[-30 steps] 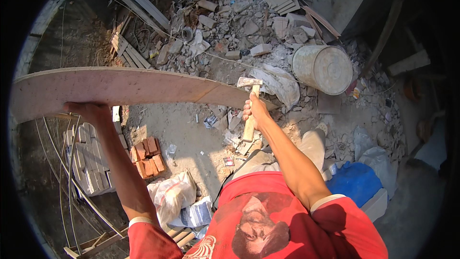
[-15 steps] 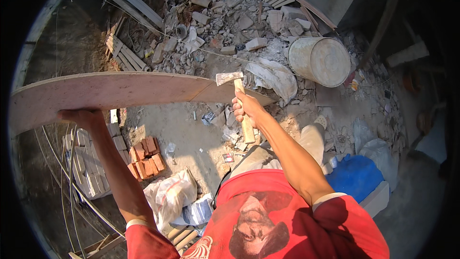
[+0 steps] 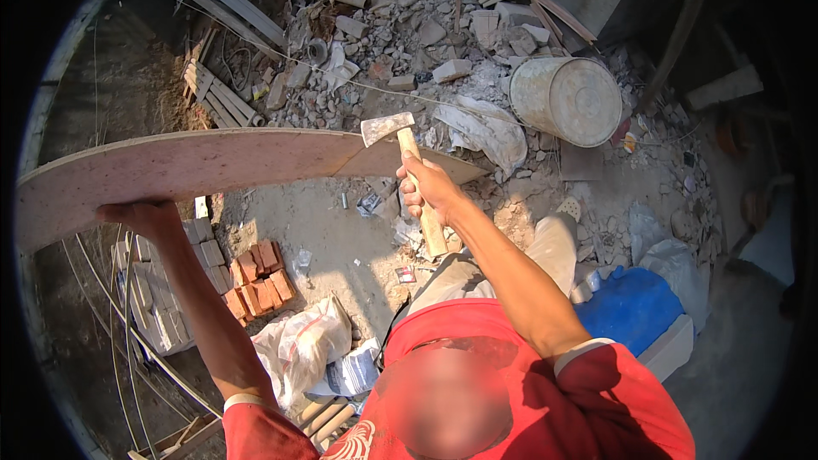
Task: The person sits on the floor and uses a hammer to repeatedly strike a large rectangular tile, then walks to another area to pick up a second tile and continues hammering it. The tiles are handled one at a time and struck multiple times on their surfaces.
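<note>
In my right hand (image 3: 429,185) is a small hatchet (image 3: 407,135), its fingers wrapped round the pale wooden handle. The hatchet's metal head points left, just above the upper edge of a long board (image 3: 230,158); I cannot tell whether they touch. The board runs from the far left to the middle, looking curved through the lens. My left hand (image 3: 143,218) holds the board at its lower edge near the left end; its fingers are partly hidden in shade.
Rubble (image 3: 409,30) covers the ground ahead, with a dirty white bucket (image 3: 567,100) at right. Red bricks (image 3: 258,279), pale blocks (image 3: 162,290) and white sacks (image 3: 302,342) lie at lower left, beside bent rods (image 3: 128,324). A blue sheet (image 3: 630,311) lies at right.
My right hand has moved the hatchet slightly left and up, and its head is tilted more. My left hand and the board have hardly shifted.
</note>
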Demonstrator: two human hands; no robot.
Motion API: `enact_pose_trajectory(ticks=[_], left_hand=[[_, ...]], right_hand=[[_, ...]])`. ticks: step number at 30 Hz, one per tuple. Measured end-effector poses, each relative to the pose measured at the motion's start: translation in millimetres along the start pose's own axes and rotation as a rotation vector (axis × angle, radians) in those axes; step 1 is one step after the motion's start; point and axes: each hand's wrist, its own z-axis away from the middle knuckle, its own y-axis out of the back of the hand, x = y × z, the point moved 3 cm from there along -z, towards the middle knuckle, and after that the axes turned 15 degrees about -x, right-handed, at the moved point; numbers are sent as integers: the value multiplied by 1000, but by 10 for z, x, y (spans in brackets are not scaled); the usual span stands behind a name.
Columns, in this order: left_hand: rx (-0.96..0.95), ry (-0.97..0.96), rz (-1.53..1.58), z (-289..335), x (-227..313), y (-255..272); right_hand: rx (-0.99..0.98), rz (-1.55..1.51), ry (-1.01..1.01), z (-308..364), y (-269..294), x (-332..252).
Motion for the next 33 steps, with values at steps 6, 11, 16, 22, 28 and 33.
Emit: enact_pose_trajectory(ticks=[6, 11, 16, 22, 28, 33], left_hand=[[30, -8, 15, 30, 11, 71], [52, -15, -48, 48, 25, 2], [36, -4, -59, 41, 36, -25], [6, -34, -41, 34, 31, 58], [-2, -28, -229, 40, 27, 25], [3, -14, -49, 30, 25, -5]], right_hand=[[411, 122, 34, 116, 576, 126], [438, 649, 169, 158, 673, 241], [415, 1126, 520, 19, 361, 119], [477, 1179, 323, 8, 373, 31], [324, 1212, 419, 3, 202, 28], [353, 1165, 462, 14, 57, -134]])
